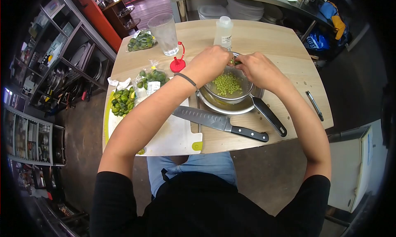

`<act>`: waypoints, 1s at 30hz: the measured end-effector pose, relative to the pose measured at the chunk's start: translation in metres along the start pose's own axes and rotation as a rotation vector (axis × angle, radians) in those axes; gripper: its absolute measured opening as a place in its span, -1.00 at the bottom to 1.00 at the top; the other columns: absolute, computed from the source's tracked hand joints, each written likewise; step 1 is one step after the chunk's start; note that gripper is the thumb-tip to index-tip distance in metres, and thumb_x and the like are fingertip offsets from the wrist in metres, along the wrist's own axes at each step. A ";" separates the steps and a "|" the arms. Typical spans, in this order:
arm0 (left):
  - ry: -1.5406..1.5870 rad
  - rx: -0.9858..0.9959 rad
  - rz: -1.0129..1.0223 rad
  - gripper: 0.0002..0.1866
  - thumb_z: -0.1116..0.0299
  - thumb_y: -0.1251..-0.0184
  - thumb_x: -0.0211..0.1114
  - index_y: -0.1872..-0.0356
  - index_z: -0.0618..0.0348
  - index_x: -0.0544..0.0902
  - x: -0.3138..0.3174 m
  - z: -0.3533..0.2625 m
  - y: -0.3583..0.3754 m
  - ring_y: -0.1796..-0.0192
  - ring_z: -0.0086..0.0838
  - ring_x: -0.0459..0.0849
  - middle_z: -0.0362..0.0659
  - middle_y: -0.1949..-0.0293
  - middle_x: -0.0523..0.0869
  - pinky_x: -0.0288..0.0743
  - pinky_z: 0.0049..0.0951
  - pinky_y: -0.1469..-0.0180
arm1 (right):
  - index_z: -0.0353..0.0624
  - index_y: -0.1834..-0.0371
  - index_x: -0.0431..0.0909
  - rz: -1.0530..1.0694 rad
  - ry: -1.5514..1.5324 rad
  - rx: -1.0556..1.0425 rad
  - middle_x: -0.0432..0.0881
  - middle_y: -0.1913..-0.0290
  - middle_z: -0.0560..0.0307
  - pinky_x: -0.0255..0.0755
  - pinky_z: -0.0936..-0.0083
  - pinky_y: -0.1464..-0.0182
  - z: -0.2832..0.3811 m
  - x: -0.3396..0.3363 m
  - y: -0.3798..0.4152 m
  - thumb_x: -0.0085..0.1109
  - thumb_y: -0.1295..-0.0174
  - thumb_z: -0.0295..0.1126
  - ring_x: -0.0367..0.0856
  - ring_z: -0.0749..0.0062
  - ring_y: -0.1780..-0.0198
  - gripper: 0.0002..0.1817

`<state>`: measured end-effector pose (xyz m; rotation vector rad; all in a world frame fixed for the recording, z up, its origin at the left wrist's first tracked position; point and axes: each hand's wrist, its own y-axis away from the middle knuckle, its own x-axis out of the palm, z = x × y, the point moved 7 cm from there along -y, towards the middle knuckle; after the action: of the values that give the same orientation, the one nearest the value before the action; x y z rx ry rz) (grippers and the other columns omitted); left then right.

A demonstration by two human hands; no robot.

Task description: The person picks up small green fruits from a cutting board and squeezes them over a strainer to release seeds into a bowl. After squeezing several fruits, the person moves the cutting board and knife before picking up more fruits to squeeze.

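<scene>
Above the far rim of a mesh strainer (250,97), both hands meet with fingers pinched round a small green item (235,62). My left hand (215,58) comes from the left; my right hand (256,68) is close beside it. Small pale green pieces (227,84) lie in the strainer, which rests over a metal bowl (225,108). A large knife (210,119) lies partly on the white cutting board (169,139), below the bowl. Green halved fruits (123,101) are piled on the board's left part.
A clear bottle (223,33), a clear pitcher (165,35) and a red cap (177,64) stand beyond the hands. Bags of green fruits (152,78) (141,41) lie left. A black pan handle (269,115) and a pen (314,106) are right.
</scene>
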<state>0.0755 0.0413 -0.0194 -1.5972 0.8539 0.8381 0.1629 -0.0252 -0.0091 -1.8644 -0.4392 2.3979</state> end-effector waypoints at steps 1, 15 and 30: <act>-0.017 0.018 -0.037 -0.78 0.64 0.03 0.22 0.30 0.30 0.68 -0.003 -0.003 0.000 0.21 -0.02 0.68 0.06 0.33 0.71 0.58 -0.15 0.10 | -0.36 0.24 0.61 0.021 -0.006 0.013 0.64 0.42 -0.30 0.53 0.09 0.18 -0.001 0.000 0.000 0.15 -0.14 -0.59 0.66 -0.16 0.29 -0.86; -0.004 0.038 -0.161 -0.74 0.65 0.05 0.17 0.29 0.29 0.70 -0.019 -0.010 0.000 0.23 -0.05 0.68 0.04 0.35 0.71 0.57 -0.14 0.13 | -0.30 0.30 0.59 -0.087 -0.036 0.005 0.59 0.47 -0.26 0.43 0.06 0.28 0.009 -0.012 -0.001 0.17 -0.26 -0.46 0.58 -0.21 0.37 -0.89; 0.061 -0.011 -0.333 -0.84 0.58 -0.10 0.24 0.28 0.25 0.70 -0.046 -0.012 0.003 0.21 -0.05 0.68 0.04 0.33 0.72 0.56 -0.16 0.11 | -0.28 0.33 0.57 -0.203 -0.210 0.049 0.61 0.47 -0.27 0.49 0.06 0.25 0.009 -0.028 -0.002 0.14 -0.26 -0.46 0.62 -0.19 0.35 -0.90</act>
<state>0.0515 0.0334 0.0207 -1.7222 0.6022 0.5597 0.1613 -0.0317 0.0196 -1.4751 -0.5498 2.4497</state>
